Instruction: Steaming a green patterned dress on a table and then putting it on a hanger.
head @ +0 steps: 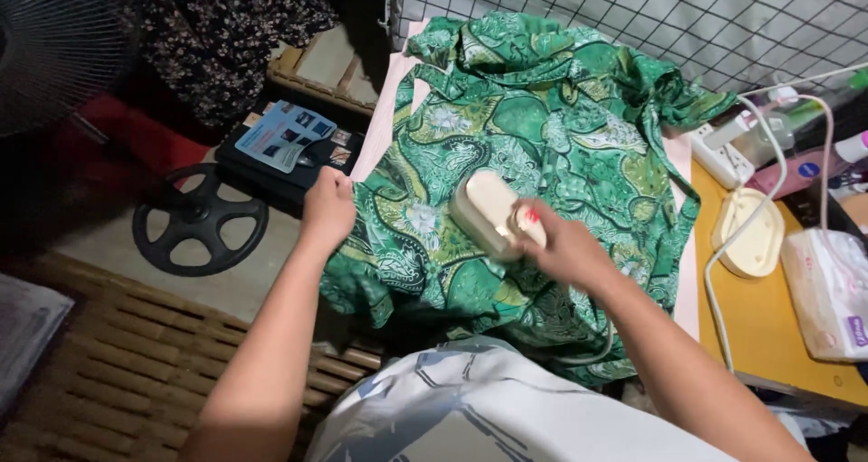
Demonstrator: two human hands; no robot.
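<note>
At frame centre, a cream iron sits on a green patterned garment, gripped by the right hand.

Left of the iron, the left hand is closed on the garment's edge, pinching it taut over the pink board cover. Judged from this, the fabric could scorch if the iron rests in one spot, and its white cord, trailing toward the yellow tabletop at right, might snag the cream oval stand or drag folds into creases.
</note>
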